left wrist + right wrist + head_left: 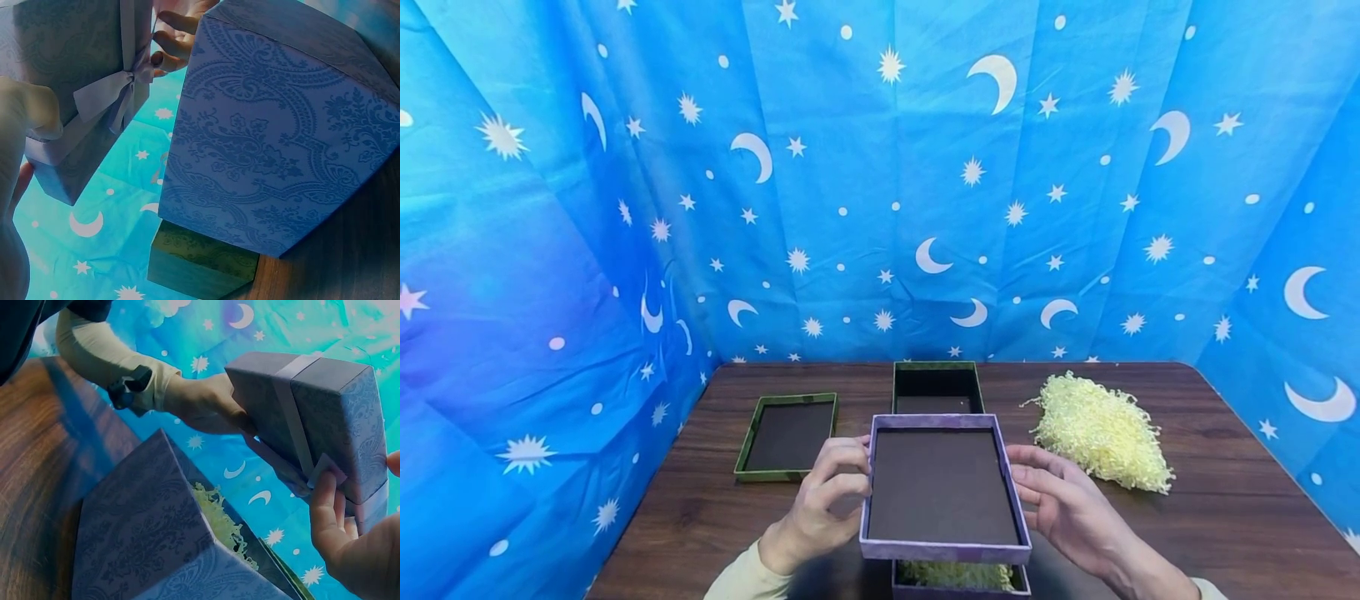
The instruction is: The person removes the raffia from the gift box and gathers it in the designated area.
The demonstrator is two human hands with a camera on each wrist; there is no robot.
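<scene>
Both hands hold up a purple box lid point(943, 487), its dark inside facing the head camera. My left hand point(826, 504) grips its left side with curled fingers; my right hand point(1067, 504) has its thumb and fingers about the right side. A ribbon with a bow point(119, 90) runs across the lid's patterned outside in the left wrist view. In the right wrist view, fingertips lie at the ribbon. Below the lid stands the open purple box point(134, 544), with pale yellow shredded paper point(219, 515) inside. The lid hides most of this box from the head camera.
Behind the lid stands an open green box point(936, 387), dark inside. A green lid point(786, 475) lies inside-up on the left of the wooden table point(1217, 467). At the right is a heap of pale yellow shredded paper point(1097, 429). Blue star-and-moon cloth point(850, 208) surrounds the table.
</scene>
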